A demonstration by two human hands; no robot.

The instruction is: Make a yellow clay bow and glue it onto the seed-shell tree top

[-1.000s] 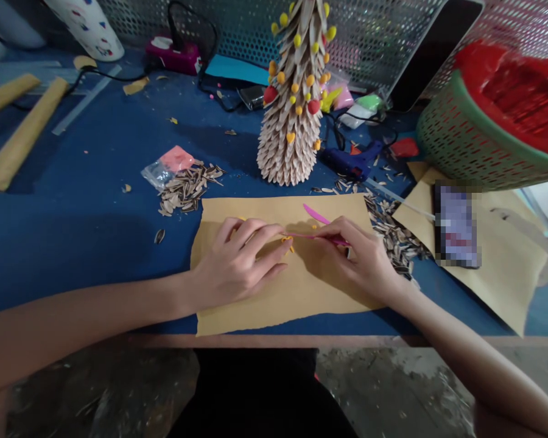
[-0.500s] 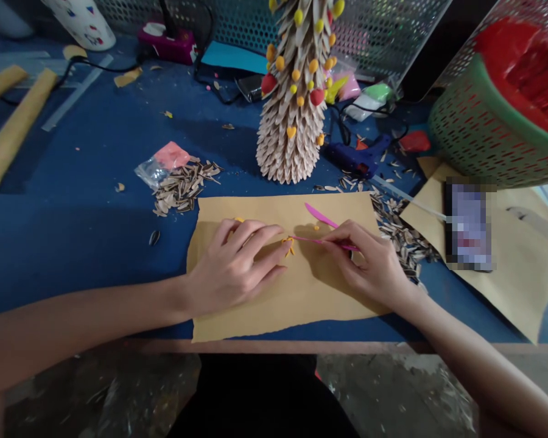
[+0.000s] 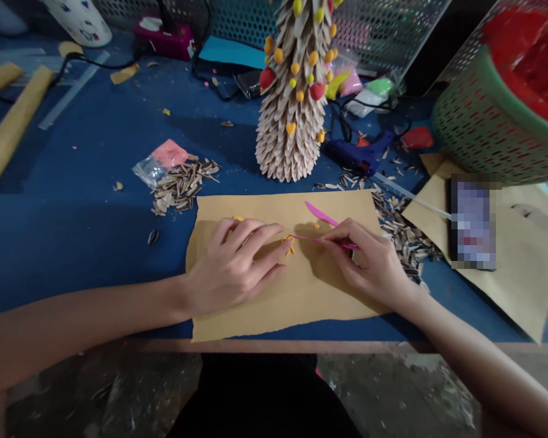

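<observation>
Pinching thin pink tool (image 3: 305, 238) w/ R hand (image 3: 368, 255), fingers narrow on shaft. Holding L hand (image 3: 235, 261) loosely spread, gripping nothing vis., w/ one fingertip right at orange piece (image 3: 290, 246); can't tell contact for sure. Find orange piece on tan paper sheet (image 3: 237, 319), btwn hands, L nearer, out to left of R fingertips. Running tool's long axis approx left-right, tip aimed left at piece's upper edge, touching or nearly. Note pink blade (image 3: 320, 213) slanting up-left beyond R fingers; can't tell if held too. Note also yellow lump (image 3: 238, 218), part hidden behind L fingers.

Farther out, see husk-covered cone (image 3: 288, 146) upright behind sheet. For containers: clear bag (image 3: 150, 171) at left w/ salmon-pink stuff (image 3: 171, 153) in it, beside husk pile (image 3: 189, 182); green basket (image 3: 470, 137) far right w/ red material (image 3: 545, 85) inside. Can't see into white cup (image 3: 84, 24), back left.
</observation>
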